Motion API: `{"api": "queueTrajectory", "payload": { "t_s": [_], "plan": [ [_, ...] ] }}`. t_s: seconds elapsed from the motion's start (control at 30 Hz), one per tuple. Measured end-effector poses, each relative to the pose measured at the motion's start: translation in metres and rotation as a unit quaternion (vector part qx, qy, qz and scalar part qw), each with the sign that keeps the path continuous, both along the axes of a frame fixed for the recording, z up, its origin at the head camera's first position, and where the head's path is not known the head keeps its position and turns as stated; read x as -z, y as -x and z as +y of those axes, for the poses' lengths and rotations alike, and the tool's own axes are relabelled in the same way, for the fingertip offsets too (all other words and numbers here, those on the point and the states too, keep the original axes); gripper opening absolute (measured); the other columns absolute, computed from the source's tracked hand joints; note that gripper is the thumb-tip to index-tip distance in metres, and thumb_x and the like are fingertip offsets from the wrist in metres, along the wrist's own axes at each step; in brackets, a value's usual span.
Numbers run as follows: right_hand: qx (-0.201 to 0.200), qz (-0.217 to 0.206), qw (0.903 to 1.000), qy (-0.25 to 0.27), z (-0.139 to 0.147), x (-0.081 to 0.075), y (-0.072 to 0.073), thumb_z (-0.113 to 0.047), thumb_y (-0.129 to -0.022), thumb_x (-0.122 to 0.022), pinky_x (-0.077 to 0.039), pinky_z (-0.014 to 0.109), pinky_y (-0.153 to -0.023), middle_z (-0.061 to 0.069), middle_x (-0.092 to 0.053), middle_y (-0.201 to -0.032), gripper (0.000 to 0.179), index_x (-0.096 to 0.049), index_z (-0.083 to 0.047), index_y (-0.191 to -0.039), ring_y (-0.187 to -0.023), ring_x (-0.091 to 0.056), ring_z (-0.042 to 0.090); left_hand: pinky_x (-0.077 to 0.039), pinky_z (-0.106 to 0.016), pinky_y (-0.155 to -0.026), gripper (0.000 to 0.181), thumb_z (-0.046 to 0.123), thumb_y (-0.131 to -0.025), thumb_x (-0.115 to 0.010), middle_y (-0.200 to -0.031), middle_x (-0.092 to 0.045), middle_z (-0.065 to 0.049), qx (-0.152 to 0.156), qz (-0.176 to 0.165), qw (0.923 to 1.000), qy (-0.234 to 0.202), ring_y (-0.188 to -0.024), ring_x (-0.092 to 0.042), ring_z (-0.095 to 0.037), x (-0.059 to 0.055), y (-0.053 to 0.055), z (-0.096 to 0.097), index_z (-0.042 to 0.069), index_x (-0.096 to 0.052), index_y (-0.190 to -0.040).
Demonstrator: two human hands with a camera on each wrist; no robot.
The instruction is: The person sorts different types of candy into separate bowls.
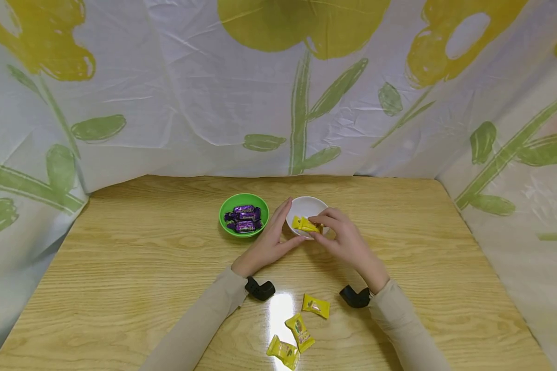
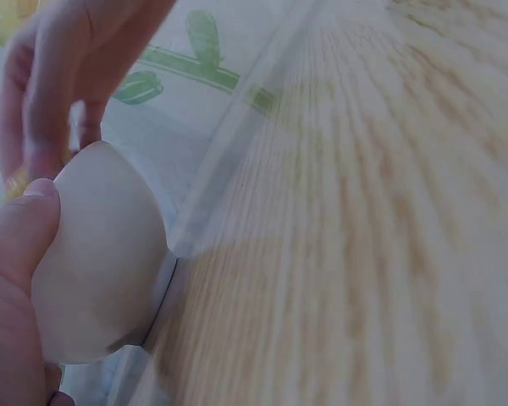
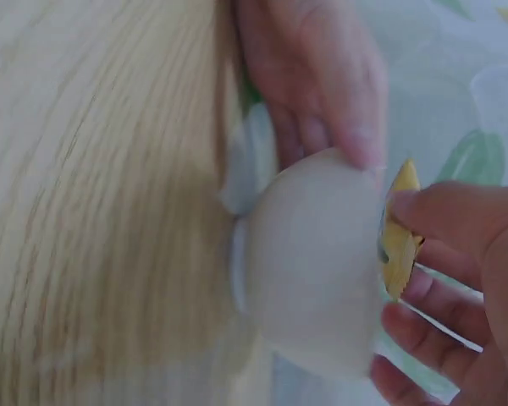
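In the head view a white bowl (image 1: 306,205) stands at the table's middle. My left hand (image 1: 274,237) holds its left side, thumb at the near rim and fingers along the wall. Above the bowl's rim, my right hand (image 1: 341,234) pinches a yellow-wrapped candy (image 3: 400,233) between thumb and fingers. Yellow wrapping (image 1: 305,223) shows in the bowl's opening in the head view; whether more candies lie under it I cannot tell. Left of the bowl, a green bowl (image 1: 223,219) contains several purple-wrapped candies (image 1: 246,216).
Nearer the front of the wooden table (image 1: 144,268), between the forearms, lie three yellow-wrapped candies: one (image 1: 316,306) apart, another (image 1: 299,332) close to the third (image 1: 283,352). A flower-printed curtain (image 1: 190,103) borders the table at the back and sides.
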State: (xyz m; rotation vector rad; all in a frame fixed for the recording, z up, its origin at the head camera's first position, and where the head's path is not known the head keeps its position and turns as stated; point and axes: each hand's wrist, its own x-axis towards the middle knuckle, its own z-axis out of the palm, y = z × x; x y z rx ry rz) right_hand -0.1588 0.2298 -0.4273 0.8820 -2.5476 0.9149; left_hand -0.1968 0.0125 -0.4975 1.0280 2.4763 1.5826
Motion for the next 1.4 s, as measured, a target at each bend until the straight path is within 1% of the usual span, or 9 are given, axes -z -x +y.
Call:
{"api": "queueTrajectory", "payload": {
  "t_s": [0.13,0.3,0.4,0.53,0.7,0.93,1.1,1.2,1.4],
  "plan": [
    [0.039,-0.007,0.9990,-0.022,-0.003,0.005,0.011,-0.007,-0.080,-0.083,-0.044,0.039,-0.076,0.004,-0.070,-0.094,0.024,-0.076,-0.006,-0.103,-0.086,-0.058,0.025,-0.019,-0.048,-0.119,0.093,0.048,-0.096,-0.062,-0.166,-0.006,-0.004,0.000,-0.010,0.9999,0.004,-0.151,-0.006,-0.017,-0.001,-0.001,0.000,0.013,-0.004,-0.161],
    [0.080,-0.036,0.9938,-0.068,-0.006,0.005,0.019,-0.010,-0.077,-0.087,-0.037,0.050,-0.087,0.001,-0.073,-0.092,0.018,-0.077,-0.011,-0.092,-0.088,-0.058,0.024,-0.019,-0.048,-0.119,0.092,0.044,-0.096,-0.063,-0.166,-0.007,-0.009,0.003,-0.010,0.9999,0.002,-0.151,-0.007,-0.017,-0.001,-0.002,0.000,0.015,-0.004,-0.161],
    [0.090,-0.056,0.9898,-0.096,-0.008,0.003,0.022,-0.012,-0.075,-0.088,-0.035,0.056,-0.094,-0.001,-0.074,-0.092,0.016,-0.078,-0.013,-0.089,-0.086,-0.058,0.022,-0.019,-0.051,-0.119,0.092,0.040,-0.097,-0.064,-0.166,-0.007,-0.011,0.007,-0.006,1.0000,-0.002,-0.151,-0.007,-0.019,-0.001,-0.003,0.001,0.015,-0.003,-0.161],
    [0.086,-0.078,0.9860,-0.119,-0.010,0.000,0.023,-0.016,-0.077,-0.087,-0.034,0.061,-0.097,-0.002,-0.075,-0.092,0.013,-0.080,-0.015,-0.088,-0.085,-0.060,0.022,-0.019,-0.051,-0.119,0.090,0.039,-0.098,-0.063,-0.166,-0.007,-0.011,0.013,0.002,0.9999,0.001,-0.151,-0.006,-0.020,-0.001,-0.003,0.001,0.013,-0.004,-0.161],
    [0.071,-0.092,0.9869,-0.112,-0.010,0.000,0.023,-0.017,-0.079,-0.085,-0.031,0.065,-0.099,-0.002,-0.075,-0.091,0.012,-0.081,-0.015,-0.089,-0.089,-0.063,0.022,-0.018,-0.049,-0.120,0.089,0.040,-0.099,-0.061,-0.166,-0.006,-0.010,0.013,0.003,0.9999,0.007,-0.151,-0.005,-0.017,-0.001,-0.003,0.000,0.012,-0.005,-0.161],
    [0.043,-0.104,0.9878,-0.108,-0.011,-0.002,0.023,-0.021,-0.085,-0.080,-0.031,0.061,-0.095,-0.005,-0.073,-0.087,0.007,-0.081,-0.015,-0.087,-0.084,-0.062,0.021,-0.019,-0.048,-0.119,0.088,0.041,-0.098,-0.061,-0.166,-0.007,-0.009,0.007,0.006,0.9999,0.008,-0.151,-0.007,-0.017,0.001,-0.001,0.000,0.013,-0.005,-0.161],
    [0.031,-0.123,0.9848,-0.119,-0.012,-0.003,0.022,-0.022,-0.092,-0.073,-0.031,0.062,-0.094,-0.008,-0.066,-0.082,0.012,-0.081,-0.017,-0.084,-0.079,-0.057,0.015,-0.019,-0.048,-0.119,0.089,0.043,-0.098,-0.061,-0.166,-0.007,-0.004,0.005,0.003,1.0000,0.006,-0.151,-0.007,-0.017,0.000,0.000,0.000,0.013,-0.007,-0.161],
    [0.037,-0.132,0.9838,-0.116,-0.012,-0.002,0.022,-0.021,-0.091,-0.074,-0.031,0.059,-0.093,-0.010,-0.063,-0.078,0.010,-0.082,-0.017,-0.086,-0.074,-0.054,0.010,-0.019,-0.048,-0.119,0.089,0.042,-0.097,-0.062,-0.166,-0.008,-0.005,0.005,0.005,1.0000,0.007,-0.151,-0.007,-0.017,-0.001,0.000,0.000,0.013,-0.007,-0.161],
    [0.063,-0.153,0.9822,-0.088,-0.016,0.000,0.025,-0.018,-0.084,-0.081,-0.031,0.056,-0.092,-0.012,-0.068,-0.072,0.005,-0.080,-0.014,-0.087,-0.068,-0.056,0.007,-0.019,-0.049,-0.119,0.090,0.043,-0.097,-0.063,-0.166,-0.008,-0.007,0.005,0.010,0.9999,0.010,-0.151,-0.007,-0.018,-0.001,0.001,-0.001,0.012,-0.007,-0.161]
  ]
}}
